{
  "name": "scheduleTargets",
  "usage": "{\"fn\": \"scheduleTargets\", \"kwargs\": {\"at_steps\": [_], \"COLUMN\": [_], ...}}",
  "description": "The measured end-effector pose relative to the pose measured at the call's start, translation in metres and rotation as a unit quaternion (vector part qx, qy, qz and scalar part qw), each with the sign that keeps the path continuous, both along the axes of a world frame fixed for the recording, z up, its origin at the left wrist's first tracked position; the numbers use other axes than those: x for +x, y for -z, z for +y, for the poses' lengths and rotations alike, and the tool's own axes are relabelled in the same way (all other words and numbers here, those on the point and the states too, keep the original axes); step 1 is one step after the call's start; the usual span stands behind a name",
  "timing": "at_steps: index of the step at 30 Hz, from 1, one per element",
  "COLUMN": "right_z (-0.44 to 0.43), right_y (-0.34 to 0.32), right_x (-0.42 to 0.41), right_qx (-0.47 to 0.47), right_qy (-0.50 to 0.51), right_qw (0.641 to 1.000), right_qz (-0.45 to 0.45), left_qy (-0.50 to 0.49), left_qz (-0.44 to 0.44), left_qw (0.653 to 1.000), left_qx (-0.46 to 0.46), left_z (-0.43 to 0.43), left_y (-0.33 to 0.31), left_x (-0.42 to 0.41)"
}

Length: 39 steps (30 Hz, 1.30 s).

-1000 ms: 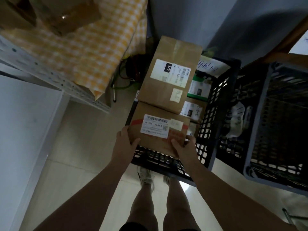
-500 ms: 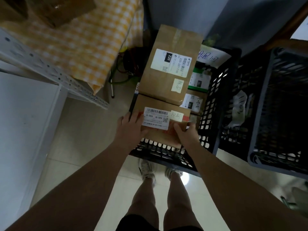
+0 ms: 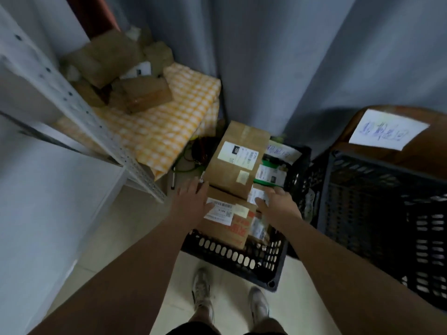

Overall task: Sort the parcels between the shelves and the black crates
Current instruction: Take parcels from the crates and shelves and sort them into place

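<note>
Left hand (image 3: 193,201) spread open over the labelled box (image 3: 215,229) in the black crate (image 3: 229,256). Right hand (image 3: 278,201) beside it, over a small parcel (image 3: 257,195); I cannot tell its grip.

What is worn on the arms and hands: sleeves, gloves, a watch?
Nothing worn shows. The left hand and right hand are ungloved, and both forearms are bare up to the frame's edge, with no sleeve, watch or band visible. The picture is dim and blurred, so a thin ring could go unseen.
</note>
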State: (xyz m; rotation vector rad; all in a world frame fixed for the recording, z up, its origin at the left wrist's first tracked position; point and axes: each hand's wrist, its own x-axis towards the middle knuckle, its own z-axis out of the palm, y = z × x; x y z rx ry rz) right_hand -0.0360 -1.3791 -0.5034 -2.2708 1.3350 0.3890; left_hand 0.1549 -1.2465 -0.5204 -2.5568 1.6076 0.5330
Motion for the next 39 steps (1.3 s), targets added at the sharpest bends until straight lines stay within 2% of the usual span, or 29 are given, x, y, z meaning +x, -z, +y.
{"fn": "scheduleTargets", "kwargs": {"at_steps": [4,8,13,17,20,26,32,34,39], "right_z": [-0.002,-0.007,0.011,0.08,0.141,0.288,0.447,0.503,0.628], "right_y": [-0.063,-0.131,-0.202,-0.246,-0.283,-0.36,-0.384,-0.384,-0.37], "right_x": [0.013,0.023,0.055,0.087,0.106,0.118,0.101,0.092,0.076], "right_qx": [-0.078,-0.133,-0.214,-0.214,-0.227,-0.179,-0.085,-0.064,-0.013], "right_qy": [-0.137,-0.246,-0.348,-0.419,-0.452,-0.525,-0.541,-0.555,-0.584], "right_qw": [0.987,0.954,0.891,0.818,0.771,0.664,0.557,0.533,0.499], "right_qz": [-0.035,-0.111,-0.198,-0.33,-0.386,-0.5,-0.624,-0.636,-0.64], "left_qy": [-0.043,-0.098,-0.211,-0.294,-0.339,-0.425,-0.485,-0.496,-0.539], "left_qz": [-0.073,-0.169,-0.236,-0.274,-0.335,-0.417,-0.444,-0.451,-0.463], "left_qw": [0.996,0.98,0.945,0.909,0.871,0.79,0.741,0.732,0.692], "left_qx": [-0.029,-0.047,-0.081,-0.113,-0.118,-0.145,-0.134,-0.124,-0.127], "left_z": [0.013,0.039,0.1,0.179,0.232,0.358,0.502,0.553,0.673], "left_y": [-0.069,-0.143,-0.222,-0.279,-0.323,-0.386,-0.402,-0.406,-0.395], "left_x": [-0.011,-0.023,-0.042,-0.056,-0.064,-0.105,-0.157,-0.175,-0.216]}}
